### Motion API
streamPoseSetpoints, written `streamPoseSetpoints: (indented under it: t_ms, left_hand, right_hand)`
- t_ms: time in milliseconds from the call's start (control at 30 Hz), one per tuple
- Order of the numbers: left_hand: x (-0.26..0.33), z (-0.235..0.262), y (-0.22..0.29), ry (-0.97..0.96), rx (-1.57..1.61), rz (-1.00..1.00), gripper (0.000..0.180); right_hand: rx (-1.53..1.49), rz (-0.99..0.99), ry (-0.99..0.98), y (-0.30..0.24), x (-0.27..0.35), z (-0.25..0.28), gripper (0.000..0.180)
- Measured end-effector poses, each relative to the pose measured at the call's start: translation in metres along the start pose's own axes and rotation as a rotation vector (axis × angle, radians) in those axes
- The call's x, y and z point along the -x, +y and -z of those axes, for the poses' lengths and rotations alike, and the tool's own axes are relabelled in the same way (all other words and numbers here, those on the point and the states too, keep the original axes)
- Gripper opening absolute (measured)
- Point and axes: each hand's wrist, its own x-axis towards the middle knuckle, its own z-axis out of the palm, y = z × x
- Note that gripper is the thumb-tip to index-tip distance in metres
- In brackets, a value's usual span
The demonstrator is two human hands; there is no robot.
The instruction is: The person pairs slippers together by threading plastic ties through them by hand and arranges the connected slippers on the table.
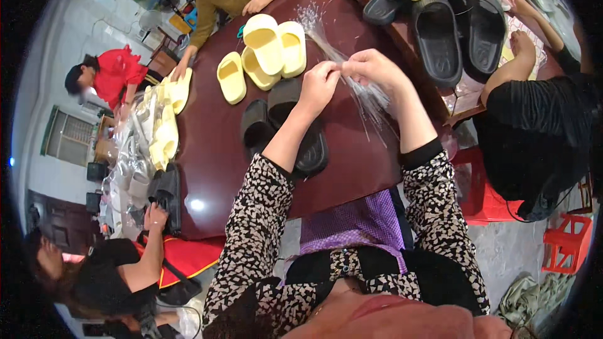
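Both left hand [319, 86] and right hand [380, 71] pinched narrowly, content unclear to me; translucent strands [373, 105] lay at five o'clock.

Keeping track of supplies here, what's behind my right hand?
Clear strands show on either side of your right hand, over the dark red table; whatever the hand covers can't be seen.

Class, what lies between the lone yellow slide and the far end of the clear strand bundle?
In the head view, three clustered yellow slides lie between the lone slide and the bundle's far end.
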Motion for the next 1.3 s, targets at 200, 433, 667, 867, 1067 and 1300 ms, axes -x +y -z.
streamPoseSetpoints:
  t_ms: [200,433,667,867,1067,1300]
  left_hand:
    - [0.006,0.005,-0.004,0.096,0.299,0.264,0.011]
    - [0.022,0.02,0.002,0.165,0.649,0.442,0.011]
    - [0.028,0.045,0.017,0.258,0.775,0.491,0.007]
    - [0.025,0.092,-0.001,0.546,0.87,0.477,0.007]
    - [0.028,0.174,-0.046,0.829,0.989,0.408,0.016]
    - [0.063,0.204,-0.034,0.939,0.903,0.356,0.006]
  right_hand:
    - [0.072,0.254,0.204,0.05,-0.024,-0.003,0.03]
    - [1.297,0.014,0.031,0.053,-0.019,-0.04,0.055]
    - [1.339,0.069,0.13,0.066,-0.02,-0.037,0.053]
    - [1.362,0.071,0.127,0.067,-0.02,-0.033,0.054]
    - [1.354,0.093,0.149,0.075,-0.025,-0.034,0.054]
    - [1.354,0.068,0.12,0.069,-0.023,-0.037,0.054]
